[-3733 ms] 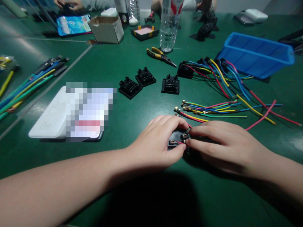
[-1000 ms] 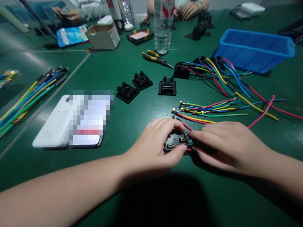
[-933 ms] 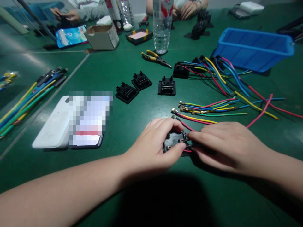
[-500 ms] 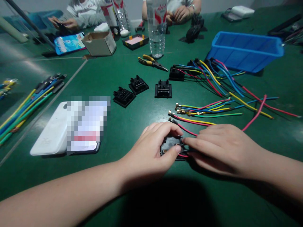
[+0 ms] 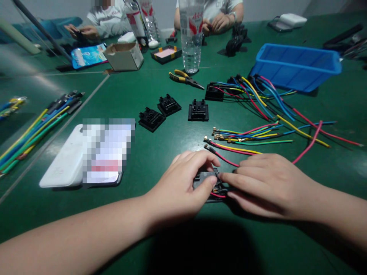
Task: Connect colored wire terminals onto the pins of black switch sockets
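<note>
My left hand (image 5: 185, 177) is closed around a black plastic socket housing (image 5: 204, 176), low over the green table. Its thumb presses on the housing's inner side while the fingers curl over the far edge. A short stretch of red wire (image 5: 219, 195) shows along the near edge, with a brass contact (image 5: 216, 190) beside it. At the housing's right side, my right hand (image 5: 266, 183) pinches a dark wire end; the index fingertip touches the housing. Beyond the hands lie loose wires with brass terminals (image 5: 219, 136). Three similar black housings, one of them here (image 5: 198, 110), stand farther off.
Pliers (image 5: 186, 79) with yellow handles lie near a water bottle (image 5: 191, 49). Wired housings (image 5: 214, 92) sit before a blue bin (image 5: 298, 72). Two phones (image 5: 61, 160) and a wire bundle (image 5: 43, 126) are at left. A cardboard box (image 5: 124, 57) stands behind; two people sit across the table.
The housing has tilted and shifted slightly in my left hand, and more of the red wire shows at its near edge. Both hands keep nearly the same place. The view has tipped up slightly.
</note>
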A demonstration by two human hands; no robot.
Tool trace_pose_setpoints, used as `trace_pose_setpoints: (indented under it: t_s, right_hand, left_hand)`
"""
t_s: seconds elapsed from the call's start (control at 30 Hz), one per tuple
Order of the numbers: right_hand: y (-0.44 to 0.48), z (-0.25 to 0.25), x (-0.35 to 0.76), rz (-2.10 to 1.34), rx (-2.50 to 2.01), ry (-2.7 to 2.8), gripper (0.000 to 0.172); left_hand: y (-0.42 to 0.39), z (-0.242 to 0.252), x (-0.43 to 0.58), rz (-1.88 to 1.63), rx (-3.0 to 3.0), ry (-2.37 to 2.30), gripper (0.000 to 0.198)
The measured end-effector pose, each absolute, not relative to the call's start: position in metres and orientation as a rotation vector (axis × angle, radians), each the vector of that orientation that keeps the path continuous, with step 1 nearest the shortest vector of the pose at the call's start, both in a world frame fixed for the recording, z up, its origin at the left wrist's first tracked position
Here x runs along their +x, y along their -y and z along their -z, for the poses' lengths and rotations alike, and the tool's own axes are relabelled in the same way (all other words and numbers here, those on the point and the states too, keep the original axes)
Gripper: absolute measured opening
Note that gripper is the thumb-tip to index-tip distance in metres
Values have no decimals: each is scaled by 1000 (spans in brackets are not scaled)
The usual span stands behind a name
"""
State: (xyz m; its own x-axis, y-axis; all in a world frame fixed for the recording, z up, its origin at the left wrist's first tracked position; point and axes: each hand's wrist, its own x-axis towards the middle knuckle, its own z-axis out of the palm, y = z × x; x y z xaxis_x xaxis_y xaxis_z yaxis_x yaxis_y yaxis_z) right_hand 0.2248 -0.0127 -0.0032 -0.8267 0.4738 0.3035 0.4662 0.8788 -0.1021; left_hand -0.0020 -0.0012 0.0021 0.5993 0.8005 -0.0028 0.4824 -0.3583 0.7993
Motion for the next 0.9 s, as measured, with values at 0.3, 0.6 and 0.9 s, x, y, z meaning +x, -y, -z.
trace_pose_setpoints:
  t_s: [0.3, 0.6, 0.9]
  right_hand:
    - [7, -1, 229, 74, -989, 2516, 16]
    - [-4, 4, 232, 144, -1414, 2339, 19]
    - [-15, 14, 240, 230, -1584, 2415, 31]
  left_hand:
    - [1, 0, -5, -475, 2127, -963, 17]
    - [-1, -2, -3, -391, 2195, -908, 38]
    - [-2, -3, -3, -347, 2204, -893, 43]
